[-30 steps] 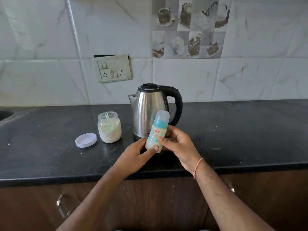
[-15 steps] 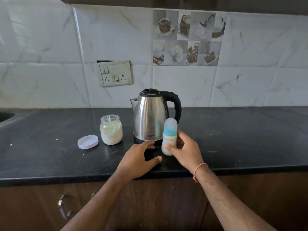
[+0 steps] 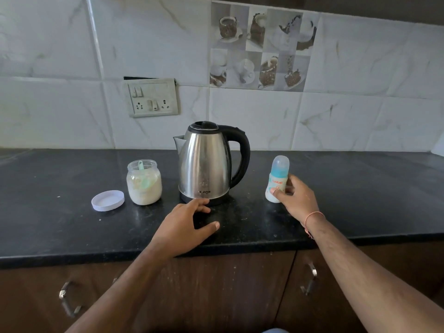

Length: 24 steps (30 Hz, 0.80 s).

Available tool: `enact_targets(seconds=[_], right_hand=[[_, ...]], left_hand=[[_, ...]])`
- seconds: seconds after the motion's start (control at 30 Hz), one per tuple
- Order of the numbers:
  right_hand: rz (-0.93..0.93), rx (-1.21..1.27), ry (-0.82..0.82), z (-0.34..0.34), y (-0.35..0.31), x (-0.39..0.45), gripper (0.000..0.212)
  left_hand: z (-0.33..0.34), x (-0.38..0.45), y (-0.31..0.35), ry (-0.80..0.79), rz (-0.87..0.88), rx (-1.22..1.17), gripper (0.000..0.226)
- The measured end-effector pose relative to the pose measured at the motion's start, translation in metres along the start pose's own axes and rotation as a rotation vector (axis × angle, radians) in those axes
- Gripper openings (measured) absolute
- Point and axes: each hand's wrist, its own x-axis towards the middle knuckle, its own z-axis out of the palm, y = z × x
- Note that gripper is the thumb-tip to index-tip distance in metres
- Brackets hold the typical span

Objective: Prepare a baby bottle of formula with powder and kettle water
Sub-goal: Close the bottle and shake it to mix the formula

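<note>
Right hand (image 3: 296,200) wraps thumb and fingers round the baby bottle (image 3: 277,180), which stands upright, cap on, on the dark desk (image 3: 360,188), right of the steel kettle (image 3: 206,164). Left hand (image 3: 185,227) is spread loosely, holding nothing, fingertips close to the kettle's base. Left of the kettle sits the open powder jar (image 3: 144,182), scoop inside, its white lid (image 3: 108,200) lying just beside it.

A home kitchen is shown: a black stone bench (image 3: 72,227) is backed by white wall tiles (image 3: 252,116), with a steel kettle (image 3: 204,164) and wooden cupboards (image 3: 216,296) below.
</note>
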Motion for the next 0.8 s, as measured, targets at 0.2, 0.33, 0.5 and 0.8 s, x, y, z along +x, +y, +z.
enact_targets(seconds=[0.2,0.33,0.5,0.8], right_hand=[[-0.002,-0.045,-0.037,-0.005,0.001,0.008,0.06],[0.018,-0.09,-0.071,-0.004,0.002,0.007,0.071],[0.01,-0.105,-0.069,-0.003,0.004,0.009,0.069],[0.002,-0.113,-0.098,0.006,-0.001,0.018,0.068]], left_hand=[[0.0,0.002,-0.002,-0.001,0.007,-0.002,0.074],[0.001,0.003,-0.003,-0.004,0.015,-0.018,0.075],[0.003,0.003,-0.004,0.009,0.023,-0.018,0.074],[0.002,0.003,-0.002,0.013,0.025,-0.012,0.073]])
